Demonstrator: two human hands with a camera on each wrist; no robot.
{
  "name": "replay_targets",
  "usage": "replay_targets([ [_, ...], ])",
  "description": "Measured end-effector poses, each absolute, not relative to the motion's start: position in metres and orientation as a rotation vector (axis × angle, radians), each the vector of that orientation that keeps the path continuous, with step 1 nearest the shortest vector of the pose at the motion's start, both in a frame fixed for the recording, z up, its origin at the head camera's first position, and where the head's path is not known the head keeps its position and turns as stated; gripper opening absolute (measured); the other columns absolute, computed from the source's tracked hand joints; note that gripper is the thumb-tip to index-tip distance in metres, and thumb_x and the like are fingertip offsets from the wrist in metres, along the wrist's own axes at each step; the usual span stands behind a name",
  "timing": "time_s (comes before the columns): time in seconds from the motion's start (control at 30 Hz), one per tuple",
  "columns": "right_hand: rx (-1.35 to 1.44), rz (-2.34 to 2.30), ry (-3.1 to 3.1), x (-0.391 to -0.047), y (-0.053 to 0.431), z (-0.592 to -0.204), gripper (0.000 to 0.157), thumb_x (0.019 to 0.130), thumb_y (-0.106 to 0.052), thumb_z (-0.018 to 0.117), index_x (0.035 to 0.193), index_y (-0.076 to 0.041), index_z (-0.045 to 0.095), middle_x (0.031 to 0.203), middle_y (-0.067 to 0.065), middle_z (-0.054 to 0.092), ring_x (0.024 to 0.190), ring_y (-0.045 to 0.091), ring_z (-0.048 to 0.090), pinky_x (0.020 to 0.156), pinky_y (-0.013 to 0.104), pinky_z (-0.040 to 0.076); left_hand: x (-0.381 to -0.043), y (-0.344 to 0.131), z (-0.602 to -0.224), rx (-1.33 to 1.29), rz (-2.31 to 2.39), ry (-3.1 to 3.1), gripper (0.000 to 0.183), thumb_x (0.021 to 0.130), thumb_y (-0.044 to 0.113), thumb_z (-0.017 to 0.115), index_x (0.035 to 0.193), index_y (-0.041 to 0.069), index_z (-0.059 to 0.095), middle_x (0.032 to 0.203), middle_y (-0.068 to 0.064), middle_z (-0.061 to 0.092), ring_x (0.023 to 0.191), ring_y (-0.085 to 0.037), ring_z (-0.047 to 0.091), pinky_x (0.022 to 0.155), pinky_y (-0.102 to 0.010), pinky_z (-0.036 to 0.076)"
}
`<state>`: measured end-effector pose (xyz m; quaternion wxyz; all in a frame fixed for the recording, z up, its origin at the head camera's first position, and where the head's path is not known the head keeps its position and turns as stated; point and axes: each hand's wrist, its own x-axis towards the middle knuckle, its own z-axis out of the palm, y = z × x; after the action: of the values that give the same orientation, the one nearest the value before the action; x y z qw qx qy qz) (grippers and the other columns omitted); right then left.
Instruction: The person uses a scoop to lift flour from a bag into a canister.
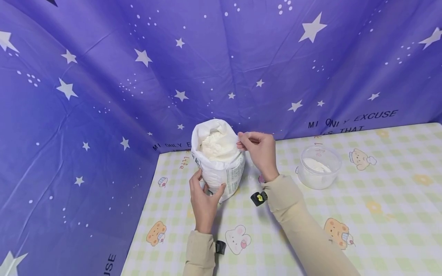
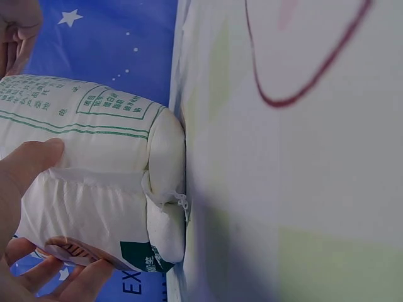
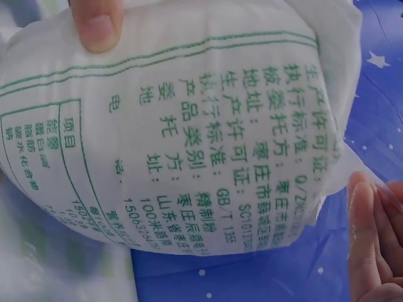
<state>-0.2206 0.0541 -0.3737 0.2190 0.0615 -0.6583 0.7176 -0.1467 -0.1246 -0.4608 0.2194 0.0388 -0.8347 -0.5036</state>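
Observation:
A white woven bag of flour stands upright with its mouth open, pale flour heaped inside. My left hand grips the lower front of the bag, thumb on one side and fingers on the other. In the left wrist view the thumb lies flat against the printed cloth. At the bag's right rim, my right hand pinches the edge between thumb and fingers. The right wrist view shows a corner of the rim drawn out to those fingertips.
A clear round plastic tub with some white powder in it stands right of the bag. Beneath lies a green-checked tablecloth with cartoon prints. A blue star-patterned curtain hangs close behind the bag and on the left.

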Motion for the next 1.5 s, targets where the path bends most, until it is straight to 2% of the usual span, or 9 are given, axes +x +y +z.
replay_targets([
  [0.17,0.180,1.925,-1.935,-0.221,0.050,-0.371,0.024,0.090,-0.018,0.075,0.084,0.006,0.077,0.075,0.024,0.072,0.061,0.018,0.070,0.059,0.024,0.063,-0.146,-0.124,-0.461,0.099,-1.406,-2.302,0.081,0.075,0.018,0.088,0.142,0.010,0.042,0.141,-0.006,0.045,0.134,-0.022,0.045,0.107,-0.030,0.051],
  [0.4,0.177,1.899,-2.055,-0.221,0.045,-0.367,0.020,0.090,-0.015,0.074,0.088,0.004,0.078,0.074,0.020,0.073,0.060,0.013,0.070,0.057,0.022,0.062,-0.145,-0.124,-0.462,0.094,-1.407,-2.292,0.082,0.074,0.018,0.088,0.142,0.011,0.042,0.141,-0.005,0.045,0.133,-0.022,0.046,0.107,-0.029,0.051],
  [0.67,0.227,1.671,-2.286,-0.221,0.033,-0.361,0.023,0.090,-0.022,0.074,0.080,-0.001,0.079,0.067,0.008,0.072,0.058,0.016,0.067,0.054,0.021,0.056,-0.145,-0.123,-0.462,0.081,-1.391,-2.295,0.082,0.075,0.019,0.088,0.142,0.010,0.042,0.141,-0.006,0.045,0.133,-0.021,0.046,0.106,-0.029,0.051],
  [0.83,0.268,1.618,-2.325,-0.223,0.026,-0.359,0.023,0.091,-0.021,0.074,0.076,-0.004,0.079,0.063,0.005,0.070,0.057,0.015,0.065,0.056,0.025,0.054,-0.146,-0.123,-0.461,0.093,-1.390,-2.298,0.082,0.074,0.018,0.088,0.142,0.010,0.042,0.141,-0.005,0.045,0.134,-0.022,0.045,0.107,-0.030,0.051],
  [0.9,0.275,1.604,-2.336,-0.224,0.024,-0.358,0.024,0.091,-0.021,0.073,0.074,-0.004,0.078,0.062,0.005,0.070,0.056,0.016,0.065,0.061,0.026,0.052,-0.146,-0.124,-0.461,0.097,-1.389,-2.299,0.082,0.074,0.018,0.088,0.142,0.010,0.041,0.140,-0.005,0.045,0.135,-0.022,0.045,0.107,-0.032,0.051],
  [1.07,0.273,1.651,-2.346,-0.225,0.022,-0.359,0.025,0.091,-0.022,0.073,0.074,-0.003,0.078,0.063,0.006,0.070,0.057,0.018,0.066,0.063,0.024,0.053,-0.146,-0.124,-0.462,0.095,-1.382,-2.299,0.082,0.075,0.018,0.087,0.142,0.010,0.041,0.140,-0.005,0.045,0.135,-0.023,0.045,0.107,-0.033,0.051],
  [1.2,0.245,1.792,-2.324,-0.225,0.023,-0.361,0.025,0.092,-0.021,0.072,0.079,0.000,0.078,0.066,0.008,0.071,0.057,0.017,0.066,0.053,0.023,0.057,-0.146,-0.124,-0.463,0.101,-1.387,-2.305,0.082,0.075,0.018,0.087,0.142,0.010,0.041,0.141,-0.005,0.045,0.135,-0.022,0.045,0.107,-0.033,0.051],
  [1.5,0.169,2.079,-2.202,-0.224,0.034,-0.358,0.028,0.092,-0.021,0.071,0.087,0.006,0.077,0.070,0.010,0.073,0.058,0.013,0.068,0.057,0.024,0.061,-0.146,-0.124,-0.462,0.096,-1.400,-2.294,0.082,0.074,0.017,0.088,0.141,0.010,0.042,0.138,-0.006,0.046,0.133,-0.022,0.046,0.107,-0.033,0.051],
])
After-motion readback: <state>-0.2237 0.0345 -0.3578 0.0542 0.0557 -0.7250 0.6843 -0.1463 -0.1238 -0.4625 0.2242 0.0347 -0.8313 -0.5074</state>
